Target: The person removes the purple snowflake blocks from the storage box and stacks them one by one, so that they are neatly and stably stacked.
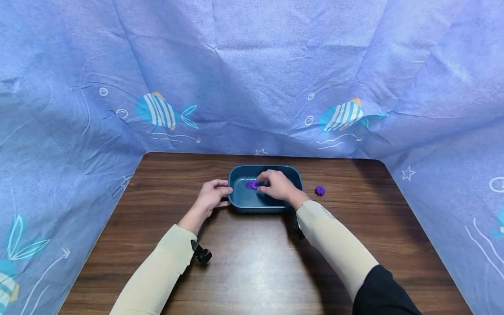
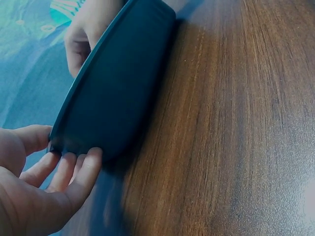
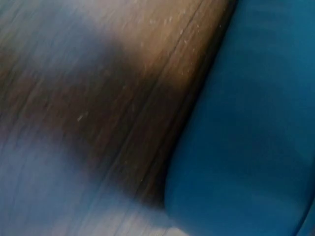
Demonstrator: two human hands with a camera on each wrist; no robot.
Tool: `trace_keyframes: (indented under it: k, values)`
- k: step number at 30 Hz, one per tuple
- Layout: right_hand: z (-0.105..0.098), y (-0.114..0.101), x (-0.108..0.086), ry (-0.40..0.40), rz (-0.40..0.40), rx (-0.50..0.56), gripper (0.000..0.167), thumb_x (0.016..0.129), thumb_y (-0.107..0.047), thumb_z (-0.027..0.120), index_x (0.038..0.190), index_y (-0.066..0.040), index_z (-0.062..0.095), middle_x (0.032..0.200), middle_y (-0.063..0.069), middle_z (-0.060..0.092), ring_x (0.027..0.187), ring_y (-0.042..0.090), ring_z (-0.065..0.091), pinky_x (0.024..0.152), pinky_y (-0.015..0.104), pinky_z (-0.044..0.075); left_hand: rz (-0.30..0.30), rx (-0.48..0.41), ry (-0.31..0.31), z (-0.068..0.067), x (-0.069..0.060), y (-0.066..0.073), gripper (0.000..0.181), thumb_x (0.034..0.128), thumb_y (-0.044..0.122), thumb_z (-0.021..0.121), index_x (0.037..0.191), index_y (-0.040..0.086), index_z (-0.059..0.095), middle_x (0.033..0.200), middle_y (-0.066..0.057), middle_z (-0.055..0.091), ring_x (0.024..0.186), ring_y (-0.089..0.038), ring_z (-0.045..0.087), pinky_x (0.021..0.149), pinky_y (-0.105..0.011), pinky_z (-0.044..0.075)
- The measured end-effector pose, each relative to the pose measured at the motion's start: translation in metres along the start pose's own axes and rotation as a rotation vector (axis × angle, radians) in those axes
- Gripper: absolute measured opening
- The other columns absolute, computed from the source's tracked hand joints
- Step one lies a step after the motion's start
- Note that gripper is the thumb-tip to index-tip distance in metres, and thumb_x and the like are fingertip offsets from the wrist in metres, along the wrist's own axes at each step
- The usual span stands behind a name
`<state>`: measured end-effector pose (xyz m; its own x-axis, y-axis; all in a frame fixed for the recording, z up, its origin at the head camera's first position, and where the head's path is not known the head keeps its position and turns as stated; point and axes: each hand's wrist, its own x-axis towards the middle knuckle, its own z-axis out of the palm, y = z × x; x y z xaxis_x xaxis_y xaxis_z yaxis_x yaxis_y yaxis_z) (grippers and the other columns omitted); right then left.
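A dark teal rectangular tub [image 1: 246, 210] with rounded corners sits on the table. My left hand [image 1: 210, 195] grips its left end, thumb at the rim and fingers against the outer wall; the left wrist view shows this hand [image 2: 54, 182] close up. Over the tub's inside, my right hand [image 1: 277, 186] reaches down with thumb and fingers spread apart. Purple notched plastic pieces [image 1: 251, 185] lie on the tub floor beside its fingertips. In the right wrist view only the tub's outer wall [image 3: 246, 128] shows, and that hand is out of sight.
Another purple notched disc [image 1: 320, 190] lies on the wooden table [image 1: 354, 227], right of the tub. A blue cloth [image 1: 252, 78] with printed fish hangs behind the table and along both sides.
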<state>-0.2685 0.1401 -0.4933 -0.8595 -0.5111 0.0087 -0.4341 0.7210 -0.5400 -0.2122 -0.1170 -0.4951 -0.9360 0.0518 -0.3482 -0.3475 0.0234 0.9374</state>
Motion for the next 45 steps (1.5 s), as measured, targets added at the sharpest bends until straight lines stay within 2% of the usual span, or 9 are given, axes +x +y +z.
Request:
trace_keyframes:
  k: [7, 18, 23, 29, 37, 45]
  values:
    - [0.006, -0.007, 0.005, -0.014, 0.039, -0.002, 0.029, 0.093, -0.019, 0.078, 0.119, -0.007, 0.072, 0.112, 0.008, 0.073, 0.103, 0.021, 0.068, 0.094, 0.041, 0.059, -0.002, 0.001, -0.005, 0.0, -0.001, 0.001, 0.044, 0.0979, 0.006, 0.068, 0.139, -0.003, 0.056, 0.113, -0.013, 0.066, 0.113, -0.034, 0.068, 0.077, -0.035, 0.066]
    - [0.009, -0.013, 0.013, -0.08, 0.113, -0.184, 0.036, 0.095, -0.031, 0.075, 0.126, -0.013, 0.07, 0.122, 0.005, 0.073, 0.112, 0.02, 0.067, 0.103, 0.042, 0.055, -0.006, -0.01, -0.008, 0.0, 0.0, 0.002, 0.044, 0.0974, 0.004, 0.068, 0.139, -0.003, 0.055, 0.111, -0.012, 0.067, 0.112, -0.033, 0.068, 0.077, -0.036, 0.066]
    - [0.012, -0.017, 0.014, -0.066, 0.13, -0.263, 0.031, 0.096, -0.031, 0.075, 0.123, -0.015, 0.073, 0.12, 0.002, 0.074, 0.108, 0.02, 0.067, 0.1, 0.041, 0.056, -0.011, -0.002, -0.011, 0.0, 0.002, 0.001, 0.043, 0.0979, 0.005, 0.068, 0.139, -0.003, 0.056, 0.112, -0.013, 0.067, 0.109, -0.031, 0.069, 0.078, -0.037, 0.066]
    - [0.016, -0.021, 0.015, -0.048, 0.102, -0.347, 0.028, 0.096, -0.029, 0.075, 0.12, -0.016, 0.074, 0.117, 0.003, 0.074, 0.101, 0.02, 0.068, 0.094, 0.041, 0.058, -0.02, 0.003, -0.011, 0.0, 0.002, 0.002, 0.043, 0.0976, 0.005, 0.068, 0.139, -0.001, 0.057, 0.113, -0.013, 0.067, 0.111, -0.032, 0.068, 0.08, -0.038, 0.065]
    - [0.017, -0.019, 0.015, -0.019, 0.107, -0.302, 0.027, 0.095, -0.03, 0.076, 0.118, -0.016, 0.075, 0.116, 0.003, 0.073, 0.101, 0.02, 0.068, 0.091, 0.04, 0.059, -0.018, 0.0, -0.01, -0.001, 0.002, 0.004, 0.043, 0.0976, 0.004, 0.068, 0.138, -0.002, 0.056, 0.112, -0.012, 0.067, 0.112, -0.033, 0.068, 0.08, -0.038, 0.065]
    - [0.015, -0.014, 0.011, -0.001, 0.119, -0.206, 0.028, 0.094, -0.027, 0.076, 0.12, -0.014, 0.074, 0.118, 0.005, 0.073, 0.106, 0.021, 0.067, 0.096, 0.042, 0.058, -0.017, 0.013, -0.004, 0.0, 0.0, 0.002, 0.042, 0.0979, 0.006, 0.068, 0.137, -0.002, 0.057, 0.115, -0.015, 0.067, 0.109, -0.031, 0.069, 0.079, -0.038, 0.066]
